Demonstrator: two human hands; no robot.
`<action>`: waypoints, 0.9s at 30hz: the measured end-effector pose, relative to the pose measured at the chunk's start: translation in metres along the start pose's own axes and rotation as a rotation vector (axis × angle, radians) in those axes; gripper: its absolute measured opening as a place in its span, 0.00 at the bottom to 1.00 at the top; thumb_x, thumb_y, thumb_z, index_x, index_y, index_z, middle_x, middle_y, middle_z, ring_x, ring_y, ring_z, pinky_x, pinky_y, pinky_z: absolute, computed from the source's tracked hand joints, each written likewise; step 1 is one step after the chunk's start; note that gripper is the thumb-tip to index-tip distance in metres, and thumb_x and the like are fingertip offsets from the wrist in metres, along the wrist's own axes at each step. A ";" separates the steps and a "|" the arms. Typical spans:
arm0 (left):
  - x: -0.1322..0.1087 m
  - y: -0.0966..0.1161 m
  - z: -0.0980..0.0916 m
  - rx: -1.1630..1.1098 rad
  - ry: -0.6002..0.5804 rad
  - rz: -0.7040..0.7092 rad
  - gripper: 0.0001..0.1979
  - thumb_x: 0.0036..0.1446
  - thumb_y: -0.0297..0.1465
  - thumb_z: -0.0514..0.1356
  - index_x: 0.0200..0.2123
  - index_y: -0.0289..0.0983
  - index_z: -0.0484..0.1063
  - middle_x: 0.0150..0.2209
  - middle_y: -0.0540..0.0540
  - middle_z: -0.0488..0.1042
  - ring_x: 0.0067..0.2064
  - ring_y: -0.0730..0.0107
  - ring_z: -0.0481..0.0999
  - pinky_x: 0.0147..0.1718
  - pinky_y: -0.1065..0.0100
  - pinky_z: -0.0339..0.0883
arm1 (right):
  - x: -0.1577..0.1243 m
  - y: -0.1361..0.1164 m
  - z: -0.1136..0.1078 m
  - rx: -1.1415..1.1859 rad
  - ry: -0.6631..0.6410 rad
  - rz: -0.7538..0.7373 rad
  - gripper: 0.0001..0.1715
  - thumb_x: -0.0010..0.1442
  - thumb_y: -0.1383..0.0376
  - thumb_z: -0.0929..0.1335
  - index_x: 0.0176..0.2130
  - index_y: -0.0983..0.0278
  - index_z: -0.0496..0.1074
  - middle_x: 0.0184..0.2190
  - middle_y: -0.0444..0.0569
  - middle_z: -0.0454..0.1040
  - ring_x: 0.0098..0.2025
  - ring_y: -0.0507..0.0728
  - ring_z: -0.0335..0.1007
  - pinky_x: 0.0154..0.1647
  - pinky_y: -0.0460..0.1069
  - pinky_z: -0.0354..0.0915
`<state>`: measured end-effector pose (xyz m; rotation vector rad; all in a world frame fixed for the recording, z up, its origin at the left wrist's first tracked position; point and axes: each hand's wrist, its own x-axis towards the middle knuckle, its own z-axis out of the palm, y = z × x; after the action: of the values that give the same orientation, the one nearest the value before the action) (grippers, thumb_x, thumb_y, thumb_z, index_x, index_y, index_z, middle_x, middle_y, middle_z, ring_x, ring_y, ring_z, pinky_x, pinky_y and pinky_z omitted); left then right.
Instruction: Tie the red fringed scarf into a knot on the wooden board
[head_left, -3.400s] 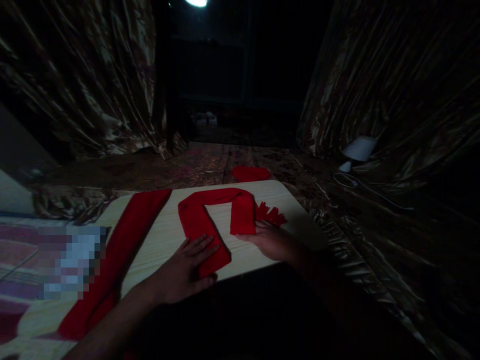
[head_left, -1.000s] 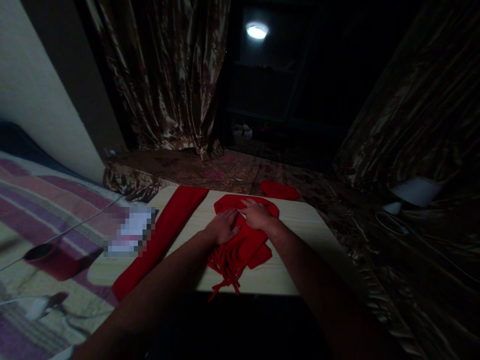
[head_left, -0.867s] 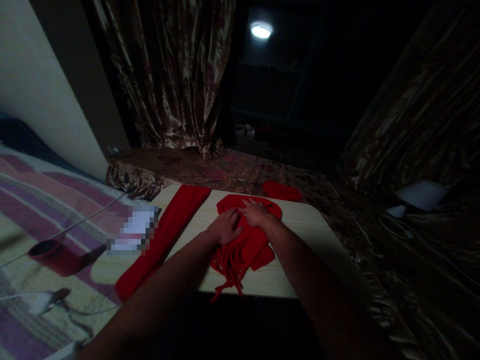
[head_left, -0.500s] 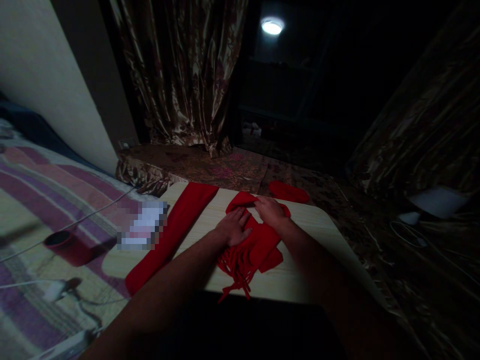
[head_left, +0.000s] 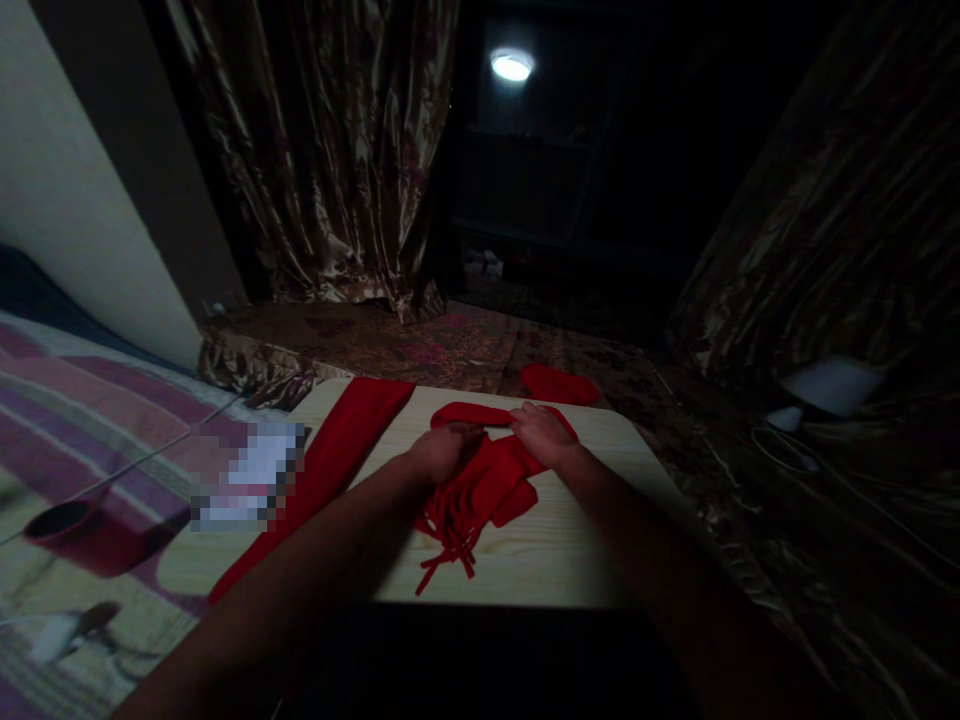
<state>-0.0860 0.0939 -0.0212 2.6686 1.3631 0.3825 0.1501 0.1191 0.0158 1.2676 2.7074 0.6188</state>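
Observation:
A red fringed scarf (head_left: 491, 480) lies looped on a pale wooden table (head_left: 570, 540), its tassels (head_left: 450, 545) pointing towards me. My left hand (head_left: 442, 450) is closed on the left side of the loop, fingers curled over the cloth. On the right side of the loop, my right hand (head_left: 541, 432) grips the fabric with bent fingers. Between the two hands, a band of the scarf runs along the far side, with bare tabletop showing inside the loop. A long red strip of cloth (head_left: 352, 435) lies to the left, partly behind my left forearm.
Another red cloth piece (head_left: 559, 384) sits beyond the table's far edge. Left of the table are a striped bed cover (head_left: 90, 390), a dark red cup (head_left: 90, 540), cables and a blurred-out white item (head_left: 251, 475). Patterned curtains (head_left: 322, 150) hang behind.
My left hand, earlier lying flat with fingers spread on the scarf, now has its fingers curled round its edge. The loop's far band looks straighter. My view has shifted slightly.

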 end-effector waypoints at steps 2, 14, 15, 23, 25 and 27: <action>-0.002 -0.002 -0.002 -0.012 -0.037 0.019 0.22 0.68 0.36 0.48 0.60 0.38 0.70 0.60 0.39 0.72 0.60 0.58 0.72 0.57 0.63 0.65 | -0.001 0.003 0.002 0.014 0.022 0.016 0.18 0.67 0.71 0.61 0.43 0.66 0.79 0.49 0.56 0.76 0.53 0.62 0.65 0.52 0.54 0.62; 0.005 0.030 -0.026 -0.073 -0.064 -0.164 0.20 0.67 0.40 0.49 0.43 0.38 0.79 0.43 0.38 0.81 0.43 0.60 0.80 0.41 0.66 0.68 | -0.030 0.030 0.022 0.091 0.020 0.099 0.21 0.67 0.69 0.60 0.51 0.66 0.78 0.63 0.55 0.67 0.62 0.64 0.60 0.61 0.57 0.58; 0.006 0.038 -0.026 -0.065 -0.066 -0.198 0.22 0.67 0.42 0.48 0.43 0.38 0.79 0.42 0.37 0.81 0.43 0.59 0.80 0.40 0.65 0.68 | -0.034 0.033 0.022 0.087 0.014 0.122 0.21 0.67 0.69 0.61 0.51 0.66 0.78 0.65 0.55 0.65 0.63 0.65 0.60 0.61 0.58 0.58; 0.018 0.059 -0.014 -0.063 -0.229 -0.279 0.24 0.62 0.48 0.53 0.41 0.35 0.79 0.41 0.33 0.81 0.43 0.50 0.81 0.37 0.62 0.69 | -0.047 0.040 0.020 0.182 -0.051 0.469 0.20 0.66 0.68 0.61 0.54 0.66 0.74 0.67 0.58 0.61 0.54 0.62 0.71 0.54 0.54 0.66; 0.021 0.056 -0.015 -0.183 -0.208 -0.320 0.19 0.60 0.43 0.56 0.39 0.34 0.79 0.38 0.35 0.81 0.40 0.53 0.81 0.37 0.63 0.69 | -0.047 0.041 0.021 0.202 -0.027 0.541 0.20 0.67 0.67 0.61 0.54 0.66 0.73 0.66 0.58 0.62 0.53 0.62 0.72 0.52 0.53 0.67; 0.022 0.053 -0.019 -0.382 -0.161 -0.372 0.15 0.56 0.39 0.60 0.36 0.34 0.79 0.35 0.38 0.81 0.36 0.56 0.80 0.35 0.64 0.69 | -0.048 0.045 0.022 0.223 -0.008 0.590 0.19 0.67 0.67 0.61 0.54 0.64 0.72 0.65 0.57 0.64 0.50 0.60 0.74 0.50 0.52 0.68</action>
<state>-0.0378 0.0811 0.0127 2.0450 1.5156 0.3347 0.2188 0.1154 0.0093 2.1447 2.4292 0.3478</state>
